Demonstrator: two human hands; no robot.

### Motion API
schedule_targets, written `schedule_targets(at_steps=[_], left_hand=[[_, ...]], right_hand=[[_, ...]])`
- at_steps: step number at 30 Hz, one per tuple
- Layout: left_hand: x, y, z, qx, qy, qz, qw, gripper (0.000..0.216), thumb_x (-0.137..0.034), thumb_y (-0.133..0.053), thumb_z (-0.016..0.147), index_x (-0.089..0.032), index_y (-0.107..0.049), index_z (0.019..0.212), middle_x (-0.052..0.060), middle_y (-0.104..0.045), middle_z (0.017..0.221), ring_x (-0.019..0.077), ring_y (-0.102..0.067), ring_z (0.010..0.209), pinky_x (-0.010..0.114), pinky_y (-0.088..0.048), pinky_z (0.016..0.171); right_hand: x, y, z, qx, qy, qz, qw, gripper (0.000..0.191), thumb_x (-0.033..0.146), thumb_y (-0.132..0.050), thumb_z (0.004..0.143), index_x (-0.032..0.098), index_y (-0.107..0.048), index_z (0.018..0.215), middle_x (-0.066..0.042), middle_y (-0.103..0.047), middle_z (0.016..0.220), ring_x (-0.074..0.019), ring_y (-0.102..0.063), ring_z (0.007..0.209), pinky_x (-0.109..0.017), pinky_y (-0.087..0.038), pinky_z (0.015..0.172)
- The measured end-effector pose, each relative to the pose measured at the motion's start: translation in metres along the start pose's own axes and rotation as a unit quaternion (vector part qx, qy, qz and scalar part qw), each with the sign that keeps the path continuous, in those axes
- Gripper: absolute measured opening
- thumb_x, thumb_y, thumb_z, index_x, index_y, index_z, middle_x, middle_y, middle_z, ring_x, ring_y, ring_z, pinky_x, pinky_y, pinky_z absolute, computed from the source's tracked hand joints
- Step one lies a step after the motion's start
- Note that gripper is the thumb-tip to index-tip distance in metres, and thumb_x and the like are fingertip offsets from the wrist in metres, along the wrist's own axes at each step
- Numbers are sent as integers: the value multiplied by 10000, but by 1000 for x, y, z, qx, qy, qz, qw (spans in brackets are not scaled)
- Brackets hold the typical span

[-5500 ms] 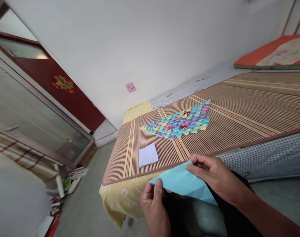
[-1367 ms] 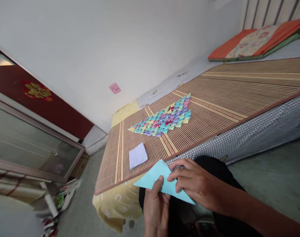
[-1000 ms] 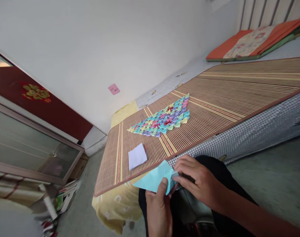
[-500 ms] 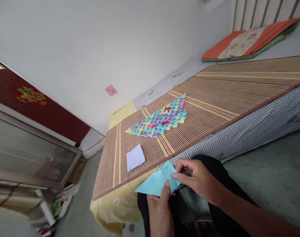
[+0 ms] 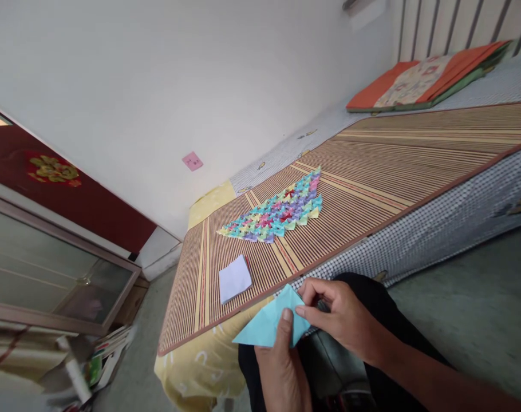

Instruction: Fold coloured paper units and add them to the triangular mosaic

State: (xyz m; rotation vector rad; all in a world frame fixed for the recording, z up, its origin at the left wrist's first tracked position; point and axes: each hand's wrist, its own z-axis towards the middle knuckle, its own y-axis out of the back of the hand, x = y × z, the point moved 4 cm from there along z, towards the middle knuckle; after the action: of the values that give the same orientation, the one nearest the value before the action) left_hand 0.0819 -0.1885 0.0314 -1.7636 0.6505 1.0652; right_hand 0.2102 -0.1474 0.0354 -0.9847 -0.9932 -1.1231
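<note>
A light blue sheet of origami paper [image 5: 263,325], folded into a triangle, is held over my lap. My left hand [image 5: 281,360] grips it from below, with the thumb pressed flat on its face and the fingers behind. At the paper's right edge, my right hand [image 5: 335,312] pinches the sheet between thumb and forefinger. Close by on the mat lies a stack of pale paper sheets [image 5: 235,280]. Beyond it rests a multicoloured piece made of many small folded paper units [image 5: 277,212], roughly triangular in outline.
A striped bamboo mat [image 5: 350,194] covers the bed, with a yellow cloth [image 5: 200,366] hanging at its near corner. A folded orange quilt [image 5: 427,80] lies at the far right. Left stands a glass-fronted cabinet [image 5: 50,257]; a pink note [image 5: 192,161] is on the wall.
My left thumb has slid slightly up the blue paper. My right hand still pinches the right edge, a little lower in view. The view has shifted slightly.
</note>
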Motion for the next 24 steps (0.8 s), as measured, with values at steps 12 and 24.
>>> schedule_targets(at_steps=[12,24], left_hand=[[-1,1,-2,-20,0,5,1000,695,-221,-854,740,-238,-590,1383,85,-764,1168,284,-710,1121,382,-581,951],[0,-2,-8,-17,1,21,1000,486,-262,-859,735,-167,-713,1189,93,-777,1131,301,-724,1076,443,-566,985]], right_hand=[[0,0,-1,-2,-2,25,1000,245,284,-635,884,192,-537,679,10,-525,702,-146,-482,673,-272,-398,620],[2,1,-8,-34,9,-6,999,202,235,-617,868,200,-536,687,12,-546,696,-153,-518,662,-277,-423,611]])
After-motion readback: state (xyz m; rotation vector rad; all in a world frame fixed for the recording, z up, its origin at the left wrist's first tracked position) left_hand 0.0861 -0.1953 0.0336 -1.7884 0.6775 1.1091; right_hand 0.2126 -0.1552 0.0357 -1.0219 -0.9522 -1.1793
